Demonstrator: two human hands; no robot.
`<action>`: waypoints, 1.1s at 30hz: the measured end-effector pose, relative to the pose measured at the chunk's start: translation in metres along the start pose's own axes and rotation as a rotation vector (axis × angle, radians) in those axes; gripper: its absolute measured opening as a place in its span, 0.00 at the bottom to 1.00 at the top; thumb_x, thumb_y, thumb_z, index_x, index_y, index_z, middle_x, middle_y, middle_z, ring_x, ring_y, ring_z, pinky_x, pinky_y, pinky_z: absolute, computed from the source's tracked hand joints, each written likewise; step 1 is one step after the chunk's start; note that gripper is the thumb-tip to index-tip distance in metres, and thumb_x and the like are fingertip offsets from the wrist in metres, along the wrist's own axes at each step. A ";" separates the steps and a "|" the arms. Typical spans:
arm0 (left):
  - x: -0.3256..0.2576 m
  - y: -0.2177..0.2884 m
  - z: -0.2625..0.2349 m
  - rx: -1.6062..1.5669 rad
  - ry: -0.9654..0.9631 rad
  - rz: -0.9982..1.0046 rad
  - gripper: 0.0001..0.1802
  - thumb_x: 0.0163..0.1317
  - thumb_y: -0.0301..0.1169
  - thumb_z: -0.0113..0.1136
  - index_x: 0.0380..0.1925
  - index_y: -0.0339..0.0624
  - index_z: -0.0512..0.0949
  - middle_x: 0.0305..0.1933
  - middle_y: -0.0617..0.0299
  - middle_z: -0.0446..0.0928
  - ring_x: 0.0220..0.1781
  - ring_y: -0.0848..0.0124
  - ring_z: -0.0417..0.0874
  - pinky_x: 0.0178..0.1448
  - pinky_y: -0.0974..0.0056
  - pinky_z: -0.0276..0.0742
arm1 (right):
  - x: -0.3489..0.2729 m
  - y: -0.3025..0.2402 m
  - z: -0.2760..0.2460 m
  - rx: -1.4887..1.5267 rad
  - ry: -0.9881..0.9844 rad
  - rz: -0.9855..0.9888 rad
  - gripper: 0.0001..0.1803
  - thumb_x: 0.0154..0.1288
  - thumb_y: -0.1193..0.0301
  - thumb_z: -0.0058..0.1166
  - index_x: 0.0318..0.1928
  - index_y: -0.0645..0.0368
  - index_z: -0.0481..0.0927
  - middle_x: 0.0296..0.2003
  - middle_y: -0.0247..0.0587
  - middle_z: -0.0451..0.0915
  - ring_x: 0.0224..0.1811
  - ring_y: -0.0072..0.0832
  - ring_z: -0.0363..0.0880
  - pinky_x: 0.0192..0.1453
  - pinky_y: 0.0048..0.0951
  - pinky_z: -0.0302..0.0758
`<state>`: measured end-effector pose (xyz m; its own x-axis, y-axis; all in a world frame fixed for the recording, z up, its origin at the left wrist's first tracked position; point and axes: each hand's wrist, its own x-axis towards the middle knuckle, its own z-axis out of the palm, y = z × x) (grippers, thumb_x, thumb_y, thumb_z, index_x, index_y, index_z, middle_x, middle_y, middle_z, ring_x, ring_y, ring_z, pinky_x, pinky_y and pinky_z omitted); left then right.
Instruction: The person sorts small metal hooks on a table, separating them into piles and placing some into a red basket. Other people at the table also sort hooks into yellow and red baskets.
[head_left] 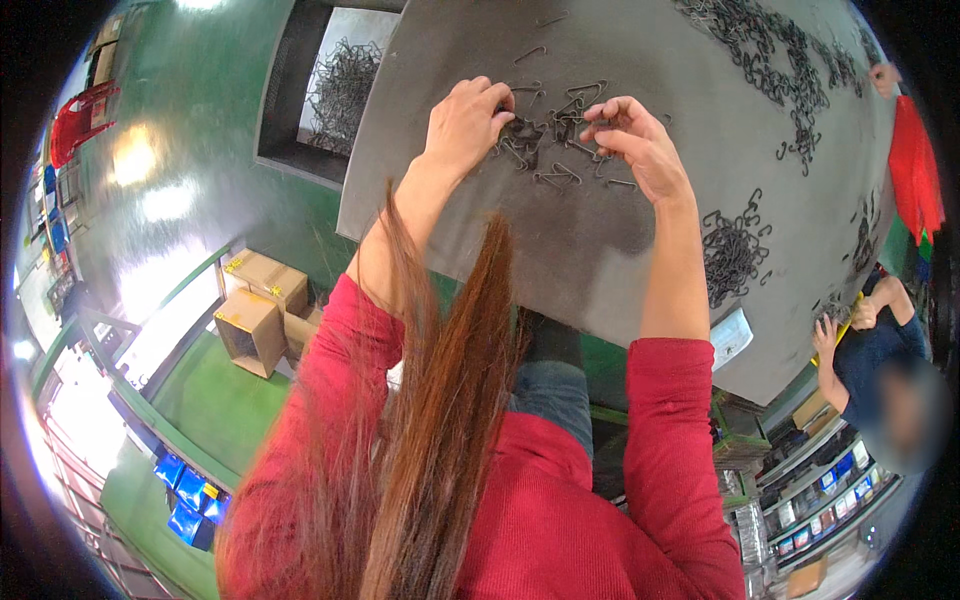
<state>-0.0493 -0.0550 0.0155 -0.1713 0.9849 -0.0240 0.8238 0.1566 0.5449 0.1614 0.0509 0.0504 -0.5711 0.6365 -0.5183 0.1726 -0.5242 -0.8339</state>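
Small dark wire hooks (560, 178) lie in a loose cluster on the grey tabletop (440, 225), between my two hands. At the cluster's left edge is my left hand (465, 125), its fingers curled inward and closed around something dark that they mostly hide. My right hand (645, 150) hovers at the right edge of the same hooks, thumb and fingers bent toward each other. Whatever sits between those right fingertips is too small to make out. A few single hooks (530, 53) lie apart, beyond my left hand.
A heap of dark hooks (735, 250) lies right of my right forearm, with a longer spread (770, 60) farther back. More hooks fill a bin (345, 90) beside the table's left edge. At the right, a co-worker's hands (828, 340) rest at the table. Cardboard boxes (250, 330) stand lower left.
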 end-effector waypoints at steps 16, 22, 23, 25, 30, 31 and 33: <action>-0.043 -0.051 -0.056 -1.541 -0.216 -0.409 0.12 0.62 0.31 0.57 0.45 0.42 0.75 0.43 0.62 0.76 0.44 0.71 0.76 0.43 0.69 0.71 | 0.024 0.022 0.072 -1.103 0.067 -0.182 0.13 0.53 0.66 0.63 0.36 0.57 0.76 0.35 0.41 0.81 0.36 0.35 0.80 0.38 0.34 0.73; -0.019 -0.010 -0.009 -0.317 0.089 -0.394 0.14 0.53 0.38 0.66 0.35 0.42 0.81 0.25 0.62 0.77 0.28 0.70 0.78 0.34 0.64 0.73 | 0.027 0.023 0.080 -1.103 0.125 -0.177 0.12 0.51 0.64 0.65 0.33 0.57 0.82 0.33 0.44 0.83 0.35 0.41 0.81 0.39 0.37 0.75; -0.017 -0.005 -0.004 -0.169 0.105 -0.355 0.13 0.53 0.39 0.67 0.33 0.43 0.82 0.22 0.62 0.75 0.27 0.69 0.78 0.34 0.63 0.73 | 0.025 0.016 0.077 -1.026 0.138 -0.142 0.11 0.50 0.65 0.65 0.32 0.57 0.82 0.32 0.46 0.83 0.34 0.40 0.82 0.39 0.36 0.76; -0.014 -0.008 0.005 -0.098 0.125 -0.341 0.13 0.51 0.39 0.67 0.34 0.44 0.81 0.23 0.60 0.77 0.28 0.63 0.79 0.35 0.60 0.74 | 0.014 0.005 0.052 -0.381 0.073 -0.078 0.11 0.55 0.66 0.63 0.28 0.61 0.80 0.25 0.31 0.79 0.31 0.22 0.76 0.35 0.24 0.70; -0.010 -0.011 -0.014 -0.238 -0.057 -0.377 0.12 0.52 0.37 0.67 0.35 0.44 0.81 0.25 0.63 0.78 0.28 0.66 0.79 0.35 0.63 0.73 | -0.014 0.013 0.012 0.278 0.164 0.028 0.07 0.58 0.71 0.59 0.35 0.60 0.78 0.26 0.28 0.76 0.30 0.21 0.73 0.33 0.24 0.67; -0.008 -0.012 -0.021 -0.509 -0.096 -0.427 0.11 0.54 0.36 0.67 0.34 0.43 0.81 0.27 0.64 0.79 0.30 0.67 0.79 0.36 0.65 0.73 | -0.012 0.023 0.006 0.125 0.150 0.076 0.07 0.59 0.70 0.59 0.35 0.60 0.79 0.26 0.30 0.77 0.31 0.24 0.75 0.33 0.26 0.69; -0.010 -0.020 -0.040 -1.038 -0.167 -0.534 0.09 0.56 0.35 0.66 0.32 0.42 0.80 0.30 0.65 0.80 0.33 0.69 0.80 0.37 0.69 0.73 | -0.007 0.030 0.007 -0.297 0.211 0.149 0.09 0.59 0.67 0.59 0.37 0.58 0.80 0.27 0.34 0.79 0.34 0.29 0.79 0.36 0.31 0.73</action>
<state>-0.0858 -0.0711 0.0378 -0.2244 0.8222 -0.5231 -0.1788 0.4930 0.8515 0.1650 0.0270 0.0303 -0.3499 0.6841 -0.6399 0.4834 -0.4533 -0.7489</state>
